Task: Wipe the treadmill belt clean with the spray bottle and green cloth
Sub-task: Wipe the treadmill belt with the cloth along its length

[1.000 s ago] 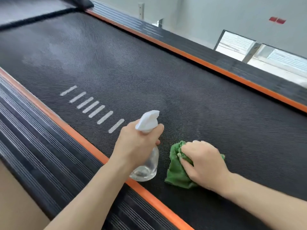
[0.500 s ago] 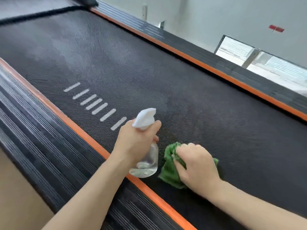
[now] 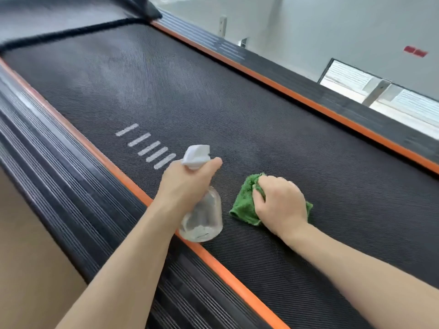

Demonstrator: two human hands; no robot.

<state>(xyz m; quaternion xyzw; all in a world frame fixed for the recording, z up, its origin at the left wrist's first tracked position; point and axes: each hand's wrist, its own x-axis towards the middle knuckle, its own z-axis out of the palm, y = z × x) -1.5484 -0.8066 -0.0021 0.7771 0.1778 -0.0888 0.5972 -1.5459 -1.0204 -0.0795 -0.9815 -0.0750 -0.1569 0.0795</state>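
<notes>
The black textured treadmill belt (image 3: 237, 110) runs diagonally across the view between orange edge strips. My left hand (image 3: 187, 184) grips the neck of a clear spray bottle (image 3: 204, 217) with a white trigger head, held above the belt's near edge. To its right, my right hand (image 3: 280, 203) presses a crumpled green cloth (image 3: 244, 203) onto the belt, fingers curled over the cloth's top. The cloth shows at the hand's left and right sides; its middle is hidden under the palm.
Ribbed black side rails with orange strips (image 3: 133, 184) border the belt on both sides. Several white dashes (image 3: 147, 146) mark the belt left of the bottle. A grey wall (image 3: 332, 24) and a low window (image 3: 384, 96) lie beyond the far rail.
My right hand has slid the green cloth along the belt, first toward the near edge and then out again. The left hand with the bottle has held roughly the same place.
</notes>
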